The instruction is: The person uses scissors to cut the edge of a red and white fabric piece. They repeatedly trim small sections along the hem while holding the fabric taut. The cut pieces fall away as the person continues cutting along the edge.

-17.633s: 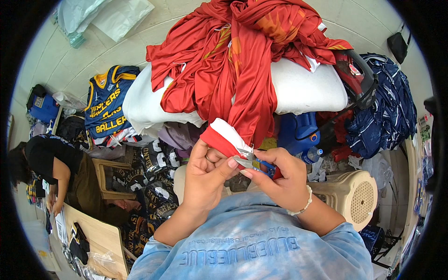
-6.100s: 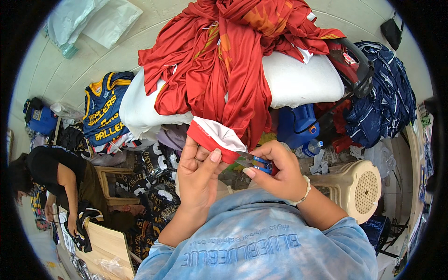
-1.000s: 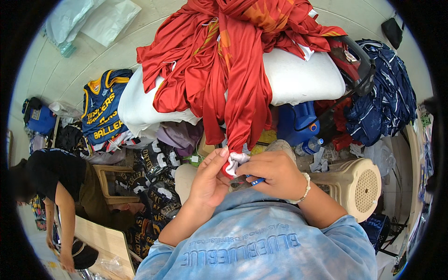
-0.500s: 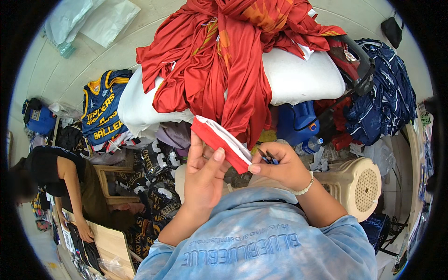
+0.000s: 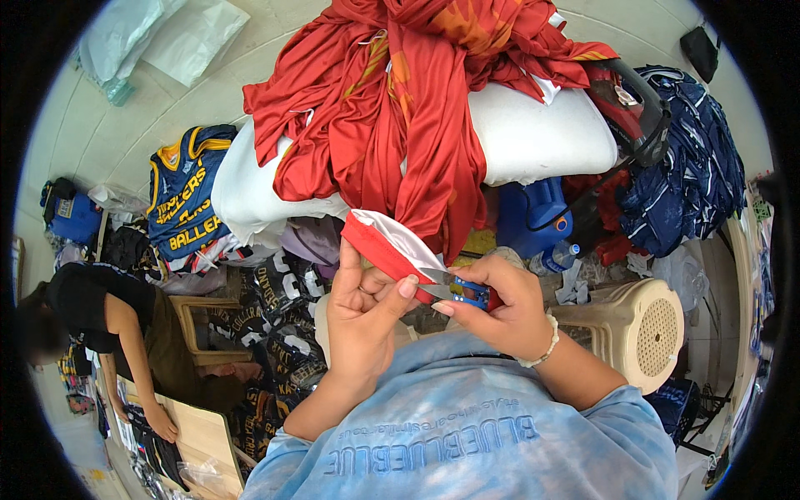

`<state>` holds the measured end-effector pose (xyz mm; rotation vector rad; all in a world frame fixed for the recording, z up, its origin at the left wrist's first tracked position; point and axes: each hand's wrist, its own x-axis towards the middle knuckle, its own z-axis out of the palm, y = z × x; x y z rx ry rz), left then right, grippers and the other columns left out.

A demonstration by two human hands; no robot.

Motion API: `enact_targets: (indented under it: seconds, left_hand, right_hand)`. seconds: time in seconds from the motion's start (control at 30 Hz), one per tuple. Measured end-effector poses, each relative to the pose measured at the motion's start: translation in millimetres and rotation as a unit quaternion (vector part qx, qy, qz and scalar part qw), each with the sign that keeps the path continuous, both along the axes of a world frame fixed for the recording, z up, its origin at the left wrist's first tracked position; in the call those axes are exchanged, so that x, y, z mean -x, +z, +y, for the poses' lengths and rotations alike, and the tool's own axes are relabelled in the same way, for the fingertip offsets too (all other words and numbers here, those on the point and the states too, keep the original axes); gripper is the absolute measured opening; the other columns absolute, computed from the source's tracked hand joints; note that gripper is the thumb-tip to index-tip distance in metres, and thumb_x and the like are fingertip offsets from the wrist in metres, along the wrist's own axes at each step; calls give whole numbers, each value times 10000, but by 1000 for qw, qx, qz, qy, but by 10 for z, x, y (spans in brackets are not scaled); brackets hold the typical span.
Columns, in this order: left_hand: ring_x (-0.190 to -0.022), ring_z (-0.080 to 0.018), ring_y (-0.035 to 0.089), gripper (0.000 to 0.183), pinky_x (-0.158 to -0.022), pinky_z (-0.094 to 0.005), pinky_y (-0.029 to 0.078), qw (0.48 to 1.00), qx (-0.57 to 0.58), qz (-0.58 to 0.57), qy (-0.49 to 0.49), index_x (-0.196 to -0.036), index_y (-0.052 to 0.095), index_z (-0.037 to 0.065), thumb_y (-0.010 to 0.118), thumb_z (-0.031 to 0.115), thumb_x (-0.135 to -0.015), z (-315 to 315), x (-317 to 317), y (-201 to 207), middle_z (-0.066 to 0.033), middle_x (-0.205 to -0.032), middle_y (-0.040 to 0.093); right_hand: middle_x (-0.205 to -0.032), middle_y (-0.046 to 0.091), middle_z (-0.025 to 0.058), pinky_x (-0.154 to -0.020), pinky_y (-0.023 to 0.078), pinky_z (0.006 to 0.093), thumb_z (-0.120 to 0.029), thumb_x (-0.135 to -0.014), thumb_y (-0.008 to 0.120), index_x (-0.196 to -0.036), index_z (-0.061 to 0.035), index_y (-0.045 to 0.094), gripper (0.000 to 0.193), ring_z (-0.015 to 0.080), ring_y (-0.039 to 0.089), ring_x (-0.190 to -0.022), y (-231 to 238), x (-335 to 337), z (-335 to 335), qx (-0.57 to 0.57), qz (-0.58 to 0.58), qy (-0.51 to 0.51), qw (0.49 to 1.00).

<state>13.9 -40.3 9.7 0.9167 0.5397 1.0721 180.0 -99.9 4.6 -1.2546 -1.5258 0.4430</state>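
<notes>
Our left hand (image 5: 365, 315) pinches the red-and-white cloth band (image 5: 377, 253), our right hand (image 5: 510, 307) grips the blue-handled metal snips (image 5: 470, 292) at the band's right end, and if we slip, we could nick it.

On my remote feed the fabric band (image 5: 372, 251) shows red outside and white inside, and I see the snips (image 5: 473, 292) with blue handles and grey blades. I pick out orange and yellow patterning on the red garments (image 5: 350, 142), white streaks across the navy heap (image 5: 685, 179), yellow lettering on the navy jersey (image 5: 192, 185), and mottled blue and white on the shirt (image 5: 575, 458).
</notes>
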Motion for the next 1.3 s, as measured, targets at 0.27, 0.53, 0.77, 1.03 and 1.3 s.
enact_targets:
  seconds: [0.27, 0.53, 0.77, 1.03, 1.3]
  left_hand:
    - [-1014, -160, 606, 771, -891, -330, 516, 1000, 3, -11, -15, -1481, 145, 88, 556, -103, -857, -4, 9, 10, -106, -1132, 606]
    - [-1014, -152, 604, 770, -890, -332, 520, 1000, -4, -11, -13, -1479, 143, 83, 566, -88, -859, 4, 19, 26, -98, -1121, 608]
    - [-1011, -158, 608, 775, -886, -336, 523, 1000, 12, 3, -8, -1480, 131, 85, 575, -69, -863, -16, 12, 35, -95, -1123, 605]
    - [-1016, -166, 609, 719, -876, -325, 520, 1000, 15, -21, 3, -1471, 182, 84, 566, -49, -878, -21, -22, 8, -93, -1142, 599]
    - [-1015, -169, 613, 661, -863, -334, 529, 998, 17, -47, 25, -1455, 234, 74, 556, -35, -888, 28, 22, 12, -90, -1146, 608]
  right_hand:
    - [-734, 626, 90, -527, 446, 269, -173, -724, 804, -909, -19, 611, 309, 164, 596, -591, 43, -2, 4, 5, 7, 17, 1000]
    - [-714, 616, 86, -517, 438, 276, -180, -732, 798, -881, -26, 613, 284, 164, 589, -579, 104, 17, 23, 4, 5, 15, 1000]
    - [-686, 592, 63, -519, 425, 264, -174, -750, 786, -866, -30, 607, 257, 135, 567, -575, 29, 13, 43, -4, 1, 3, 1000]
    - [-729, 546, -20, -570, 388, 210, -118, -797, 744, -894, -47, 550, 228, 35, 469, -658, -125, 68, 32, 131, 209, 89, 965]
    - [-770, 567, 1, -590, 410, 216, -119, -783, 756, -895, -45, 557, 241, 46, 496, -680, -89, 39, 2, 70, 232, 89, 966]
